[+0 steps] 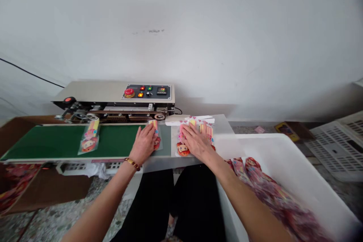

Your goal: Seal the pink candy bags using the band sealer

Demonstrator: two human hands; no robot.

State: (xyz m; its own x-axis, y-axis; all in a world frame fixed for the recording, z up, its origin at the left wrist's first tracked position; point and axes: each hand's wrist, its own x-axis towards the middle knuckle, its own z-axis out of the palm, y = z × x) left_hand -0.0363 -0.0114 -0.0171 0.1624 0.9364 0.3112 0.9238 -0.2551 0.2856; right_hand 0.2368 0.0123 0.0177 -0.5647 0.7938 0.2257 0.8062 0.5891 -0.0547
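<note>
My left hand lies flat over a printed clear packet at the right end of the green conveyor belt, with its fingers stretched toward the sealing machine. Under my right hand are printed packets with a red-haired cartoon figure, on the pale plate beside the belt. Its fingers are extended and press down on them; part of the packets is hidden. Another packet rests farther left on the belt, its top edge by the machine's rollers.
A white bin holding many similar packets stands at the right. Below the belt's left end is a brown cardboard box with more packets. White plastic crates sit at the far right. A wall rises behind the machine.
</note>
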